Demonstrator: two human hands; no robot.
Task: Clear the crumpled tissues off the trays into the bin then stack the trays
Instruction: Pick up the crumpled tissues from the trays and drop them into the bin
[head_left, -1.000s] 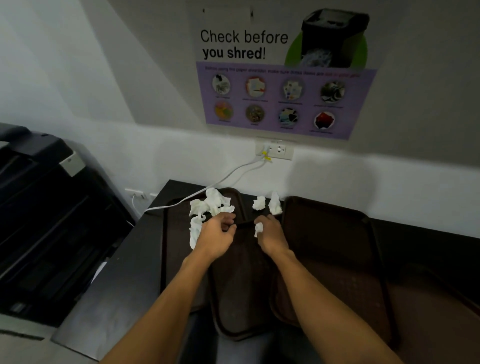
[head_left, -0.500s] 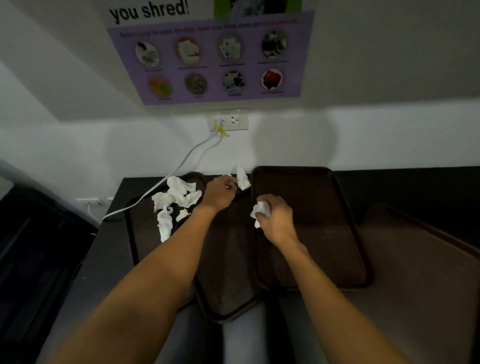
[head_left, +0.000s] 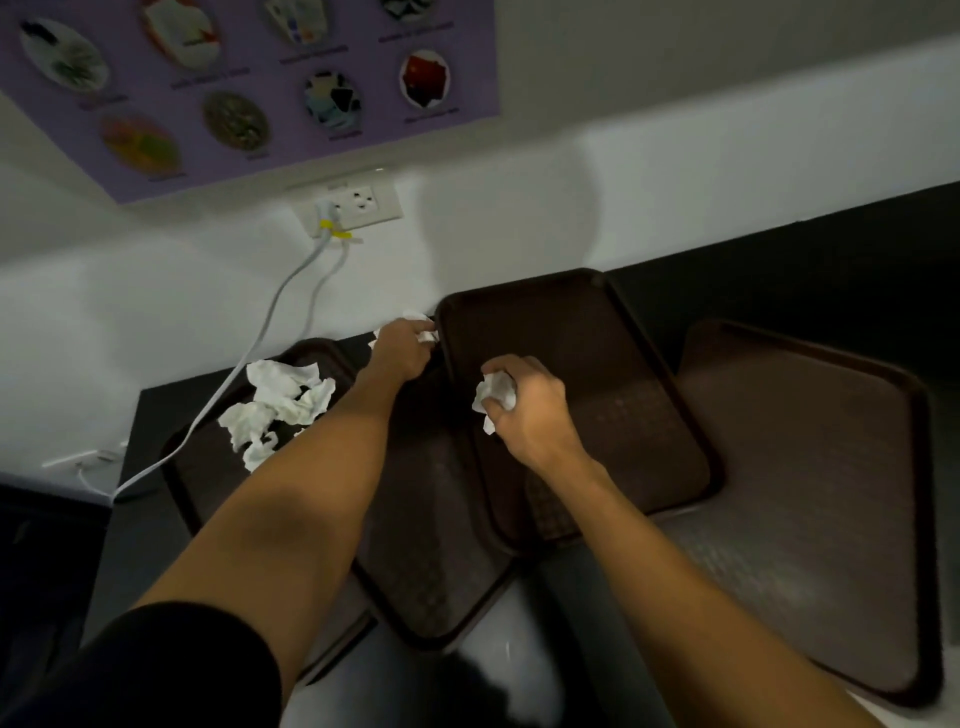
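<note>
the purple poster (head_left: 260, 93) on the wall shows round pictures, their captions too blurred to read. the right hand (head_left: 530, 410) has its fingers curled tight round a crumpled tissue (head_left: 493, 395), above the dark brown tray (head_left: 623, 364). the left hand (head_left: 402, 348) reaches to the far edge just beside that tray's rim, fingers bent over a second tissue (head_left: 427, 336), seemingly pinching it. a pile of tissues (head_left: 280, 405) lies on the left tray (head_left: 197, 467).
</note>
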